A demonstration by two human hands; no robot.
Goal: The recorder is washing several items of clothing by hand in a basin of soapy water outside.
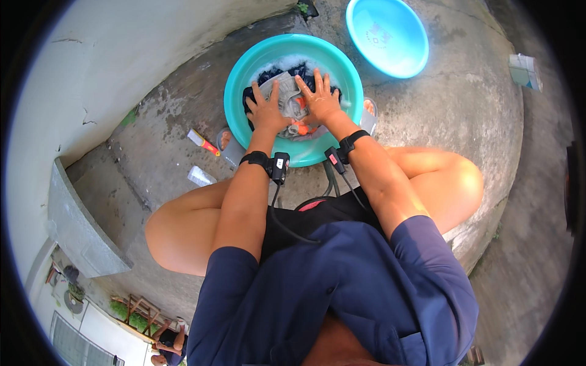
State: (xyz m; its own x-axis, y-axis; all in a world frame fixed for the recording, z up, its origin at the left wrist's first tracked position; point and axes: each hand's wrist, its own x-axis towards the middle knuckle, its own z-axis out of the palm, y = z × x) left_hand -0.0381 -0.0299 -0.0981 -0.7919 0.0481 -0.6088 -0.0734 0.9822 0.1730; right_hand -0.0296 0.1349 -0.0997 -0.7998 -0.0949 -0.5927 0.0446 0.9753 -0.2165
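Observation:
A teal plastic basin (236, 110) stands on the ground before me, with wet clothes and white suds (293, 61) in it. Among the clothes are a grey garment (287, 89) with orange parts and a dark navy cloth (270, 74). My left hand (268, 110) rests on the left side of the grey garment, fingers spread. On its right side lies my right hand (322, 103), wet, its fingers also spread and pointing away from me. Neither hand is closed around the cloth. Black straps with small devices are on both wrists.
A blue basin (389, 36) lies beyond at the upper right. A brush with a red and yellow handle (204, 142) and a clear plastic item (201, 176) are left of my foot. A pale bucket (525, 72) stands far right. A white wall borders the left; another person (171, 341) sits at lower left.

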